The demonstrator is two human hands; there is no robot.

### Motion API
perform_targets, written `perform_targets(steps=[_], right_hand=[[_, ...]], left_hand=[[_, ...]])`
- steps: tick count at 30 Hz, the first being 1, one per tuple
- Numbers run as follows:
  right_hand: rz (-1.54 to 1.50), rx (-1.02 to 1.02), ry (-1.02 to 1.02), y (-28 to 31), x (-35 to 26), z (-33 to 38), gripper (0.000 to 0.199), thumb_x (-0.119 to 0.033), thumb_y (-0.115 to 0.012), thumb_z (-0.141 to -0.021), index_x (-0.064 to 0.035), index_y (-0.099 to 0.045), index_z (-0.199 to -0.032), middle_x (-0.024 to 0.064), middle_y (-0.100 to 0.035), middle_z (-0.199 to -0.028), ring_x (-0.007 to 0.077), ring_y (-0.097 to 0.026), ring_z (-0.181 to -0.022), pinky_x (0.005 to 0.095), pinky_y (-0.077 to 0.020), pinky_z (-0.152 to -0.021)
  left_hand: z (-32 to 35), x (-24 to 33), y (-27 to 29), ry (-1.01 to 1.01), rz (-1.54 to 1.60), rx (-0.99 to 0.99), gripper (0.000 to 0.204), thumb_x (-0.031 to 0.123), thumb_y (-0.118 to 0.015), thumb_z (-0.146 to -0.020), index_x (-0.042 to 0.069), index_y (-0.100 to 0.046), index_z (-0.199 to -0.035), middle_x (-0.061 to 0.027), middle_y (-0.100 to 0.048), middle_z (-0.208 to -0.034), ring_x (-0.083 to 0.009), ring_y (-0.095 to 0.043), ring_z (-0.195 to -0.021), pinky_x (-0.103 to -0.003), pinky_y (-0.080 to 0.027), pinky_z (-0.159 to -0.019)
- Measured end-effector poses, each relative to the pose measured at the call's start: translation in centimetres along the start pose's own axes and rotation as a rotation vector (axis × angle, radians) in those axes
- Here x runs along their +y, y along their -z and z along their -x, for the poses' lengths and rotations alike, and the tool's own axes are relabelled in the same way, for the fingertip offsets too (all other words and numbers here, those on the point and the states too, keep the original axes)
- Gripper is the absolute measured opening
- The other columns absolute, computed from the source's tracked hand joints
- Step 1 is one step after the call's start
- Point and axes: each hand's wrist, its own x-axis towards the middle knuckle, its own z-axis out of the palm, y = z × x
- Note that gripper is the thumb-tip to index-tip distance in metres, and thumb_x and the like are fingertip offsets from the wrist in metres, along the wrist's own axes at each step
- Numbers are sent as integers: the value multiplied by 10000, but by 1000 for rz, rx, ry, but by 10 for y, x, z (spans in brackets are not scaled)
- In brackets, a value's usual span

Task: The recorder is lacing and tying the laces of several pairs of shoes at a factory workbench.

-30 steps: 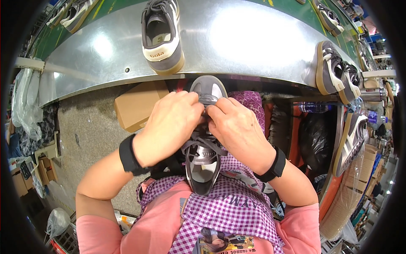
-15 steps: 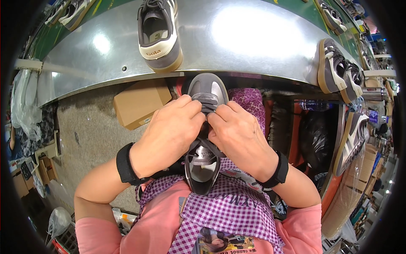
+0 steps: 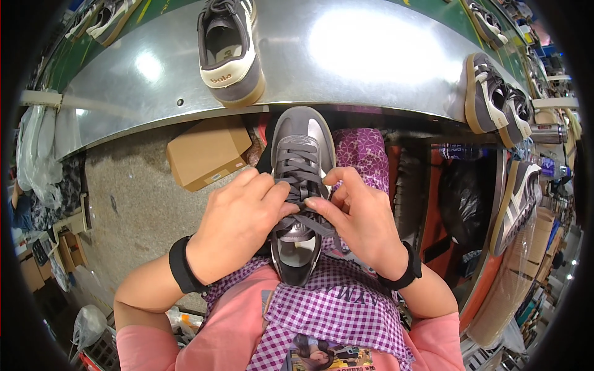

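The shoe (image 3: 301, 176) is pointing toe-first toward the bench (image 3: 139, 102), long axis running away from the person. Left hand (image 3: 232, 213) is pinching the laces (image 3: 300, 166); right hand's (image 3: 368, 222) fingers are standing spread.

Pretty sure I'm standing in a shoe workshop: long steel bench (image 3: 139, 89) up top, yellow-lined green surface (image 3: 127, 31) upper left, matching sneakers (image 3: 476, 102) along the right.
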Motion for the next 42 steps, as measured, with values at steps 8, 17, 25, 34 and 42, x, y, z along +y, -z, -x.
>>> perform_targets(steps=[8, 17, 25, 34, 42], right_hand=[[-43, 87, 209, 2, 11, -15, 245, -158, -708, -815, -3, -585, -959, 159, -590, -887, 318, -601, -722, 386, -487, -643], [107, -265, 457, 15, 4, -39, 127, -53, -632, -771, -14, -586, -883, 127, -555, -838, 306, -594, -779, 392, -495, -625], [165, 142, 253, -4, 8, -1, 131, -145, -667, -848, -23, -620, -851, 114, -544, -717, 264, -593, -627, 367, -488, -568], [150, 22, 208, -3, -2, -14, 226, -175, -721, -780, -1, -578, -762, 153, -589, -737, 357, -607, -676, 440, -484, -626], [-423, -288, -181, 36, 14, -20, 196, -151, -710, -840, 4, -621, -761, -27, -497, -595, 28, -412, -574, 222, -337, -507]], left_hand=[[-7, 11, 10, 19, -36, -260, 295, 180, -736, -724, 23, -625, -948, -92, -560, -843, -269, -545, -834, -363, -484, -649], [-5, 1, -3, 19, 43, -9, 232, 132, -733, -727, 5, -618, -883, -107, -551, -808, -294, -544, -768, -390, -470, -642], [4, -43, -1, 425, 930, -446, 223, 137, -750, -732, 40, -549, -742, -85, -521, -700, -264, -517, -659, -351, -408, -593], [34, 8, -23, -434, -191, 107, 208, 293, -555, -831, 145, -668, -925, 21, -618, -962, -136, -571, -846, -320, -378, -715], [56, 2, -35, -342, -140, 275, 154, 121, -676, -707, 134, -681, -860, 19, -599, -812, -158, -553, -749, -326, -369, -720]])
